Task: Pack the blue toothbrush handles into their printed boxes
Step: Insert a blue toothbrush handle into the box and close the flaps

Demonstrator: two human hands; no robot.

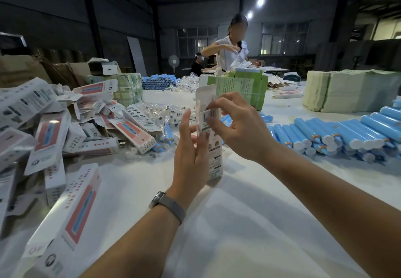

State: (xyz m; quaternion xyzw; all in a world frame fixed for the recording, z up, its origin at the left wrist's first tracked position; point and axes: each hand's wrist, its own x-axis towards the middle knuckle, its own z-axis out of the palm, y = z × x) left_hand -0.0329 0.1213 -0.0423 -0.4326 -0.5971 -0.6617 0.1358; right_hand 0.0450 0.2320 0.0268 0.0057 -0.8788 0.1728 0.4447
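Item, centre: one printed box [213, 147], stood upright on the white counter [238, 223], top flap raised, a barcode panel facing the wearer. Left hand [191, 147], grey wristband [167, 206] on the wrist: fingers straight and together, laid flat against the box's left side. Right hand [236, 125]: fingers curled, thumb and fingertips pinching the barcode flap near the box's top. Whether a handle is inside the box cannot be told. Item, right of counter: a heap of blue toothbrush handles [338, 134] with white ends, lying on their sides, well apart from the held box. Item, left of counter: a loose pile of printed boxes [54, 130], pink-and-blue fronts, lying at all angles; one long box [71, 210] lies nearest the wearer. Item, behind the box: clear plastic bags [156, 112] in a small heap; a green-printed bundle of flat sheets [240, 86]; a second row of blue handles [158, 82] further back. Item, far right: a pale stack of paper [347, 91]. Across the counter, a person in a white shirt [232, 52], arms raised.
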